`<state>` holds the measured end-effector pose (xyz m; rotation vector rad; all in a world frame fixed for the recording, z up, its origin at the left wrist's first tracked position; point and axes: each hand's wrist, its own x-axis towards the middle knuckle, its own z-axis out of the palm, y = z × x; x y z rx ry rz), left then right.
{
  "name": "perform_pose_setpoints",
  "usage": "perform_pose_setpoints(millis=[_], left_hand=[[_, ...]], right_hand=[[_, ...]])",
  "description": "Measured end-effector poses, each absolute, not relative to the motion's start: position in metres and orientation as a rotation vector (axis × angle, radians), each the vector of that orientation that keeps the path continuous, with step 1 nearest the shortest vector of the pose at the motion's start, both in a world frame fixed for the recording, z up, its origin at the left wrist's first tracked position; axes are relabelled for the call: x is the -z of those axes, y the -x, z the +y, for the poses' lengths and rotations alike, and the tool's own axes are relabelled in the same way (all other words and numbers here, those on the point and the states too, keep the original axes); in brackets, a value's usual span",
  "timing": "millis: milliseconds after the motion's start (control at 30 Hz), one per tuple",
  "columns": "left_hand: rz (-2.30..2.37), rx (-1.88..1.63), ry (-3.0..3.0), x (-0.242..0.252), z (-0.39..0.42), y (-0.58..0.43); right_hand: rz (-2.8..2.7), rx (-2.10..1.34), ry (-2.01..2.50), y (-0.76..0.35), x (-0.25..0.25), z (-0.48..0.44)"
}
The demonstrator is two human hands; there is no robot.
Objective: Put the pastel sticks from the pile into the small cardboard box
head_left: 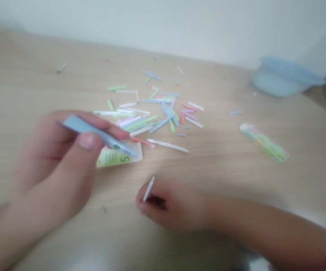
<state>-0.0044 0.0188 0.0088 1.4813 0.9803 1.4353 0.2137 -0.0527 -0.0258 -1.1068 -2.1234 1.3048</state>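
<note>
At far left, the person's left hand (52, 162) comes in from the lower corner, thumb and fingers pressed together in a pinch on a flat pale blue paper strip (95, 133), held tilted above the table. Its tip carries small dark print, too blurred to read. Just below that tip lies a pale green and white paper card (117, 159) on the light wooden tabletop (208, 177), printed with a large black "5" and smaller lines that cannot be made out. Further right spreads a loose scatter of thin pink, green, white and blue paper strips (157, 116). Below it the right hand (171, 203) reaches in from the lower right, forearm low, fingers curled, pinching a thin white paper strip (148, 189) upright, well apart from the scatter. Beyond it lies a narrow green and pink printed paper packet (264, 143) — its writing is illegible — and a pale blue plastic tub (281, 79) stands at the table's far edge, before a white wall (163, 26).
</note>
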Motion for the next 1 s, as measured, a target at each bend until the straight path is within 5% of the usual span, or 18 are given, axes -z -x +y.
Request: perform_pose_setpoints(millis=[167, 367, 600, 1000], left_hand=[[1.035, -1.338, -1.409, -0.018, 0.016, -0.004], [0.695, -1.231, -1.226, -0.007, 0.038, 0.007], [0.786, -1.106, -1.563, 0.006, 0.048, 0.023], [0.812, -1.137, -1.94, 0.019, 0.053, 0.027]], right_hand=[[-2.061, -1.372, 1.06, -0.22, 0.017, -0.053], [-2.427, -1.041, 1.001, -0.217, 0.018, -0.058], [-2.841, -0.658, 0.913, -0.179, 0.027, -0.066], [-2.844, -0.531, 0.921, -0.111, 0.032, -0.056]])
